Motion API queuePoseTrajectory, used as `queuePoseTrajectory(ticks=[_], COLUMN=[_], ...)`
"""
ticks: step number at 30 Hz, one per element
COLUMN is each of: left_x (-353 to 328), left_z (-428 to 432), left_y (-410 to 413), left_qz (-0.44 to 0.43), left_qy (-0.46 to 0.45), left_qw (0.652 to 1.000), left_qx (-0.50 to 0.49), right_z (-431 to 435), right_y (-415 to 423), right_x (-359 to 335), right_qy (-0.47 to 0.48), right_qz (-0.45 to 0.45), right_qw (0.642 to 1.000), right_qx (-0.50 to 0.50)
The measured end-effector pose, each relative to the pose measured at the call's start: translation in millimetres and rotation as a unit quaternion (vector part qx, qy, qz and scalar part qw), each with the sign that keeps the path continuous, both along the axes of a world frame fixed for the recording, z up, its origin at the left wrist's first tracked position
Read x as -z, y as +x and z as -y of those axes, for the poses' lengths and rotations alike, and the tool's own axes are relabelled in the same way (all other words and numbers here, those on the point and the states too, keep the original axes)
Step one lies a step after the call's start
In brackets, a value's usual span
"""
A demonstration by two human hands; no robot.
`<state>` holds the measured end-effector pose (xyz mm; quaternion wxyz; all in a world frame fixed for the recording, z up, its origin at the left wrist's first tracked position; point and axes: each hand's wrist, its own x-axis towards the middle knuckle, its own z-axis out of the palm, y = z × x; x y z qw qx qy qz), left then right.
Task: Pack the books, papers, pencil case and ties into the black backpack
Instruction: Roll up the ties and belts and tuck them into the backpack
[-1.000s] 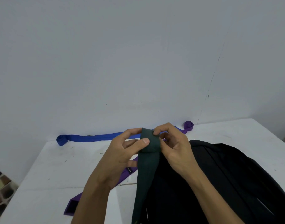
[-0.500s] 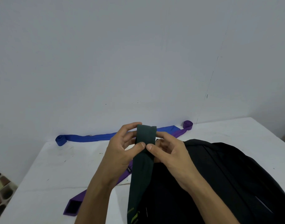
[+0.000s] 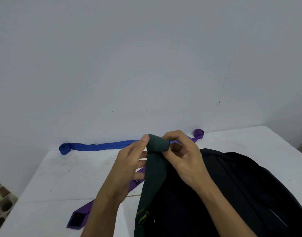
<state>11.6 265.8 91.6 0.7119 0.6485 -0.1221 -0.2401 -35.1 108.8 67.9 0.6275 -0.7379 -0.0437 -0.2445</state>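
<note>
A dark green tie (image 3: 155, 170) hangs in front of me, its top end wound into a small roll. My left hand (image 3: 129, 165) pinches the roll's left side with thumb and fingers. My right hand (image 3: 182, 156) pinches its right side, fingers curled over the top. The tie's tail drops past a green emblem to the bottom edge. The black backpack (image 3: 246, 194) lies on the white table (image 3: 44, 194) at lower right. A blue tie (image 3: 99, 146) lies along the wall with a rolled left end. A purple tie (image 3: 83, 212) runs diagonally under my left arm to a rolled end (image 3: 198, 133).
A pale wall rises directly behind the table. Patterned floor tiles (image 3: 1, 207) show past the table's left edge. The table's right corner ends near the far right of the view.
Both hands have turned the green tie's top end further into a thicker roll, and more of the tail with its green emblem has come up into view.
</note>
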Motion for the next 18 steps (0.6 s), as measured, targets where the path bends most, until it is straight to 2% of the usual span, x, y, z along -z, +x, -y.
queuePoseTrajectory(ticks=[7,11,14,18], left_x=[-3,0,2,5], left_z=[-3,-6,-7,-6], left_y=[4,5,5,5], left_qz=[0.029,0.059,0.105,0.150], left_qy=[-0.015,-0.021,-0.015,-0.012], left_qw=[0.999,0.998,0.994,0.989], left_qx=[-0.001,0.007,-0.004,-0.003], right_z=[2,1,-2,-6], right_y=[2,-3,-8,-15], right_x=[5,2,-2,-3], right_qy=[-0.012,0.060,0.158,0.134], right_qz=[0.013,0.018,-0.037,-0.130], right_qw=[1.000,0.998,0.986,0.981], right_qx=[-0.005,-0.022,-0.046,-0.059])
